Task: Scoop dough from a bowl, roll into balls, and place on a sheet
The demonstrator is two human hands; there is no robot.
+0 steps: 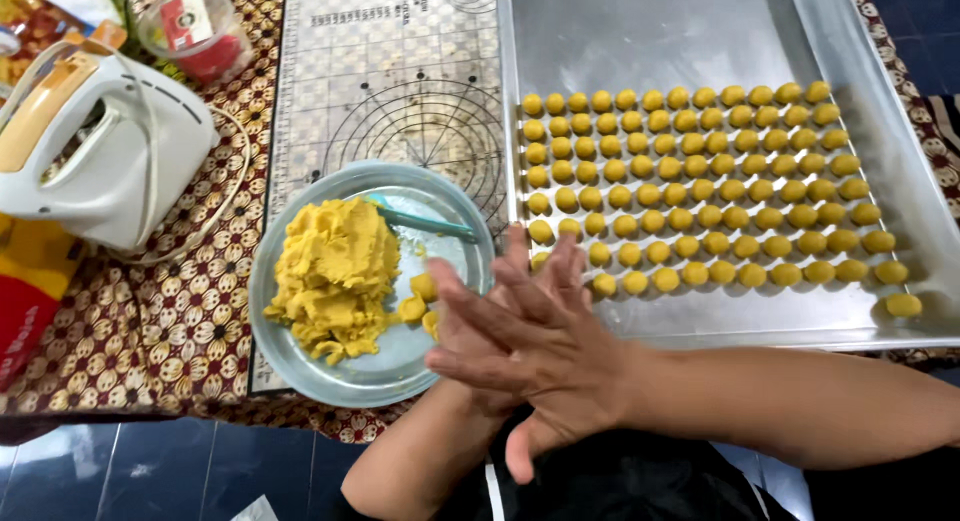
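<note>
From the head camera, the right hand (pixel 530 346) lay flat across the left hand (pixel 520 281), palms pressed together, fingers straight, just in front of the table edge. Whatever sat between the palms was hidden — possibly a bit of dough, but I could not tell.

Just left of the hands stood a round metal plate (pixel 455 351) holding a heap of yellow dough (pixel 335 271), a few small dough pieces (pixel 415 303) near its right side, and a teal spatula (pixel 425 222) resting in it. To the right lay a large metal baking tray (pixel 650 31) with rows of small yellow dough balls (pixel 700 191) — the nearest row just beyond the fingertips.

A marked pastry mat (pixel 385 71) lay under the plate. A white hand mixer (pixel 105 146) rested on the patterned brown tablecloth (pixel 150 341) at far left, with a clear plastic tub (pixel 195 31) behind it.
</note>
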